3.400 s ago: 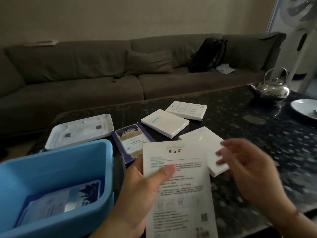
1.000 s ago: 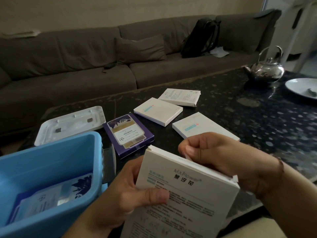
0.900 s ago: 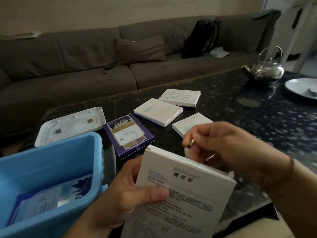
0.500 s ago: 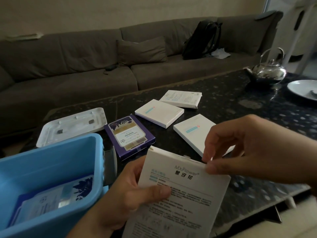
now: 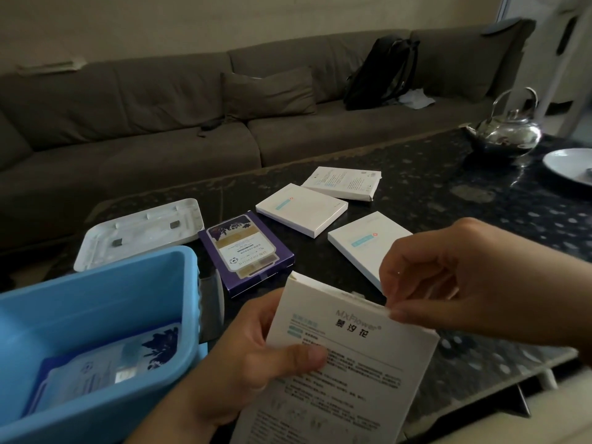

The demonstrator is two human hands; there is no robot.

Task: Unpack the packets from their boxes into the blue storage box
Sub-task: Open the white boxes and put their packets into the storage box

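Observation:
My left hand [image 5: 256,354] grips a white printed box [image 5: 346,373] from its left side, thumb across the front. At the box's top right edge, my right hand [image 5: 455,280] pinches the flap between thumb and forefinger. The blue storage box [image 5: 96,302] stands at the lower left with blue-and-white packets [image 5: 105,370] lying in it. A purple box [image 5: 245,251] lies just right of it on the dark table. Three more white boxes lie further back: one [image 5: 302,208] in the middle, one [image 5: 344,182] behind it, one [image 5: 365,248] partly hidden by my right hand.
A white lid [image 5: 141,232] lies upside down behind the blue box. A metal kettle [image 5: 506,133] and a white plate [image 5: 570,165] stand at the table's far right. A grey sofa [image 5: 160,123] with a black backpack [image 5: 381,72] runs behind the table.
My right hand went from open beside the box to its top edge, fumbled there, and now pinches the flap at the top right corner. My left hand keeps its grip.

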